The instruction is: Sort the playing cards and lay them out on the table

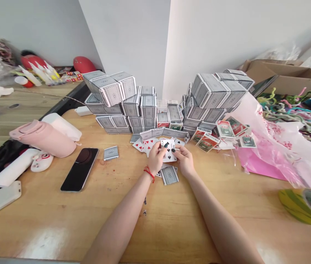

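Between my two hands is a white playing card with black spade marks, a 3 in its corner. My left hand, with a red string bracelet at the wrist, pinches its left side. From the right, the fingers of my right hand close on its other edge; whether more cards lie behind it I cannot tell. Face-up heart cards lie fanned just beyond my left hand. Under my hands on the table rests a face-down card with a grey patterned back, partly over another. A low row of grey cards stands behind.
Stacked grey card blocks rise at the left and right. Boxed card decks lie beside the right stack. A black phone, a small grey card pile, a pink bottle and a tape roll are on the table.
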Demonstrator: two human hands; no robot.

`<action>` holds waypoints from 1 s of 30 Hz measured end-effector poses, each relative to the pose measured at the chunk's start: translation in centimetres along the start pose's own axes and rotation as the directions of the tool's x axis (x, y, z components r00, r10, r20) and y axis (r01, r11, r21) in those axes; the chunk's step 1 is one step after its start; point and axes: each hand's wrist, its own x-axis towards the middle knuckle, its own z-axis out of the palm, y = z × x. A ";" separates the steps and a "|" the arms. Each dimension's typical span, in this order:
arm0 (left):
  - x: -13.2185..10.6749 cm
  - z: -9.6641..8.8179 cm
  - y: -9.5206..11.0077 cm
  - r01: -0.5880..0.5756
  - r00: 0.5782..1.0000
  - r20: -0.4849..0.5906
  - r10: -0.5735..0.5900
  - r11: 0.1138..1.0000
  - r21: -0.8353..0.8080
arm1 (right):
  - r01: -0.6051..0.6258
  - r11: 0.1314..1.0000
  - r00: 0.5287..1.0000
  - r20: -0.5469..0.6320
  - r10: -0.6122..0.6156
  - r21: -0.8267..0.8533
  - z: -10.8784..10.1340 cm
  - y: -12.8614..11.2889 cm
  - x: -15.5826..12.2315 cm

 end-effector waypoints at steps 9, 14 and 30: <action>0.6 -0.6 -1.3 -0.048 0.996 -0.066 0.061 0.983 0.178 | 0.081 0.991 0.994 -0.068 -0.089 -0.103 0.3 -0.4 -0.1; 0.5 -0.4 -0.9 -0.052 0.999 -0.007 0.054 0.986 0.161 | 0.100 0.988 0.992 -0.066 -0.109 -0.121 0.4 -0.6 -0.2; 0.3 -0.4 -0.9 -0.041 0.999 -0.018 0.045 0.985 0.169 | 0.087 0.990 0.995 -0.036 -0.091 -0.113 0.2 -0.5 -0.2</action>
